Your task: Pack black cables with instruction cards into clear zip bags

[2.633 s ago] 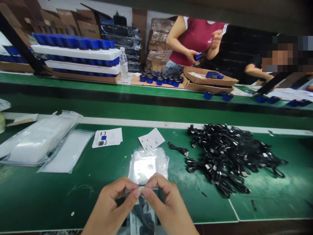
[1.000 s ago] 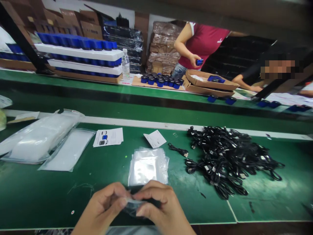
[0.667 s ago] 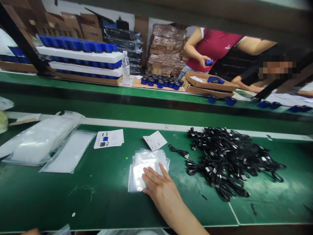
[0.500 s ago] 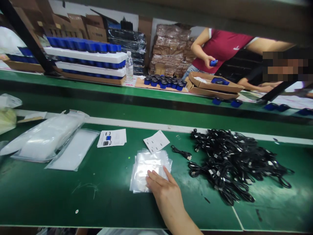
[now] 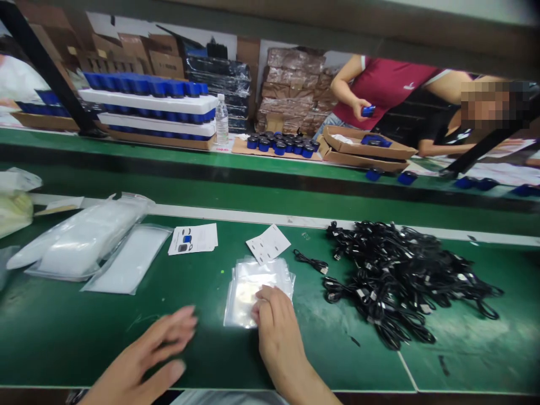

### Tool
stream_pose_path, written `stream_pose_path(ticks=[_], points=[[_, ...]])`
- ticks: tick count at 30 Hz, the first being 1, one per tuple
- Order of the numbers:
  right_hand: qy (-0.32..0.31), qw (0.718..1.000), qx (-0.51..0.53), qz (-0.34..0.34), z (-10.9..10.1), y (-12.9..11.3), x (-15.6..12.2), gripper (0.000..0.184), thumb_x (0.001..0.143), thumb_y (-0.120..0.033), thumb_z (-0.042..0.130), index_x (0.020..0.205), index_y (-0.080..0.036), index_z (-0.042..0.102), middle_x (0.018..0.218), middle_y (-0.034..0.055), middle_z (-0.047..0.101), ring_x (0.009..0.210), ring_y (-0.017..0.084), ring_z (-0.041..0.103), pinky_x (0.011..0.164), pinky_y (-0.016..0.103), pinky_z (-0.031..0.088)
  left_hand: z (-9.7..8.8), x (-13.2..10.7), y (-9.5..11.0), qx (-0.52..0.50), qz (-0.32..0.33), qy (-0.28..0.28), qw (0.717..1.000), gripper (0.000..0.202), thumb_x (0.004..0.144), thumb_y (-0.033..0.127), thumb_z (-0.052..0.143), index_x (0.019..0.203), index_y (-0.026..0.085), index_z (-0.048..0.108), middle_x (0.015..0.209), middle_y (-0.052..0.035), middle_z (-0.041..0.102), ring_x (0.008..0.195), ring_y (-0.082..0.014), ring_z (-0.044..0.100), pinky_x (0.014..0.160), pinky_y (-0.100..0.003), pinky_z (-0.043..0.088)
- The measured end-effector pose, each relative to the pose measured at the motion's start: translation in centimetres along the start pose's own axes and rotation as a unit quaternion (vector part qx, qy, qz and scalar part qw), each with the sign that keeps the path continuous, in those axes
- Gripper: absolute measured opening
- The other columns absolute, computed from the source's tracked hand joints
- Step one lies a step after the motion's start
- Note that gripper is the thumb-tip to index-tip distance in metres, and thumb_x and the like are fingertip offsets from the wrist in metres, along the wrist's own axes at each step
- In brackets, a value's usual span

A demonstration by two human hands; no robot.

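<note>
A stack of clear plastic bags (image 5: 242, 301) lies on the green table in front of me. My right hand (image 5: 278, 329) is on the lower right part of the stack, its fingers curled and closed at the top bag. My left hand (image 5: 156, 351) hovers left of the bags, slightly blurred, fingers apart and holding nothing. Touching the stack's far edge is a white printed sheet (image 5: 269, 243) with small drawings. A single bundled black cable (image 5: 311, 261) rests just right of the bags.
A large pile of black cables (image 5: 405, 281) covers the right side. Printed leaflets (image 5: 194, 239) and filled plastic packs (image 5: 88, 239) are at left. Beyond a raised ledge are blue items in trays (image 5: 147, 101), a water bottle (image 5: 221, 121) and co-workers, one holding a blue item.
My left hand has come into view at the lower left. My right hand's fingers, flatter on the bags before, are now curled. The view has shifted slightly.
</note>
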State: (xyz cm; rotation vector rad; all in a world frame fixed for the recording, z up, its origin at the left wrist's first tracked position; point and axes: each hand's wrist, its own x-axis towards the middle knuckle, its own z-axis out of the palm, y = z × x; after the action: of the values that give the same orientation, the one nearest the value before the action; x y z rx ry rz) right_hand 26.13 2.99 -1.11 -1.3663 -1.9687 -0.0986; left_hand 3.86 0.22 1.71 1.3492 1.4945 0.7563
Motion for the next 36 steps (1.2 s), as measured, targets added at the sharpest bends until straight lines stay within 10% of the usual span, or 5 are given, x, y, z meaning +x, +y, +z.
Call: stream_pose_path(ticks=[8, 13, 19, 24, 36], points=[[0.042, 0.979, 0.138, 0.143, -2.8, 0.6, 0.1, 0.020, 0.084, -0.024, 0.056, 0.103, -0.019, 0.051, 0.106, 0.0097, 0.058, 0.103, 0.024, 0.054, 0.086, 0.041, 0.047, 5.7, 5.3, 5.8, -0.094, -0.005, -0.068, 0.993, 0.021, 0.076, 0.036, 0.062, 0.082, 0.016, 0.066, 0.077, -0.0027, 0.072, 0.074, -0.0191, 0.069, 0.070, -0.027, 0.058], [-0.132, 0.811, 0.413, 0.392, -4.4, 1.8, 0.9, 0.025, 0.077, -0.039, 0.061, 0.083, -0.014, 0.058, 0.066, 0.0016, 0.060, 0.056, 0.013, 0.055, 0.054, 0.025, 0.047, 4.7, 5.4, 4.6, -0.075, -0.012, -0.042, 0.996, 0.028, 0.076, 0.041, 0.061, 0.088, 0.016, 0.065, 0.079, -0.0036, 0.072, 0.073, -0.0199, 0.070, 0.070, -0.031, 0.059], [-0.189, 0.700, 0.500, 0.474, -3.3, 0.8, 2.4, 0.043, 0.055, -0.050, 0.077, 0.057, -0.016, 0.051, 0.047, -0.0035, 0.054, 0.041, 0.008, 0.046, 0.040, 0.018, 0.038, 4.6, 3.8, 3.6, 0.185, 0.199, 0.224, 0.936, 0.040, 0.075, 0.043, 0.062, 0.107, 0.021, 0.057, 0.100, -0.0063, 0.061, 0.088, -0.0203, 0.064, 0.079, -0.032, 0.054], [-0.208, 0.681, 0.560, 0.424, -2.7, -0.2, 3.1, 0.042, 0.066, -0.054, 0.068, 0.067, -0.014, 0.058, 0.055, -0.0021, 0.058, 0.049, 0.009, 0.054, 0.053, 0.021, 0.046, 5.6, 2.6, 4.0, 0.203, 0.297, 0.054, 0.932, 0.021, 0.083, 0.033, 0.057, 0.102, 0.025, 0.063, 0.086, 0.0011, 0.064, 0.072, -0.0096, 0.065, 0.070, -0.013, 0.052], [-0.229, 0.722, 0.545, 0.360, -2.9, -0.6, 3.1, 0.029, 0.083, -0.039, 0.057, 0.076, -0.013, 0.067, 0.062, 0.0008, 0.063, 0.060, 0.012, 0.060, 0.060, 0.021, 0.048, 5.3, 2.8, 4.5, 0.186, 0.278, 0.026, 0.942, 0.022, 0.086, 0.031, 0.052, 0.101, 0.024, 0.066, 0.075, 0.0017, 0.066, 0.064, -0.0089, 0.067, 0.061, -0.010, 0.053]])
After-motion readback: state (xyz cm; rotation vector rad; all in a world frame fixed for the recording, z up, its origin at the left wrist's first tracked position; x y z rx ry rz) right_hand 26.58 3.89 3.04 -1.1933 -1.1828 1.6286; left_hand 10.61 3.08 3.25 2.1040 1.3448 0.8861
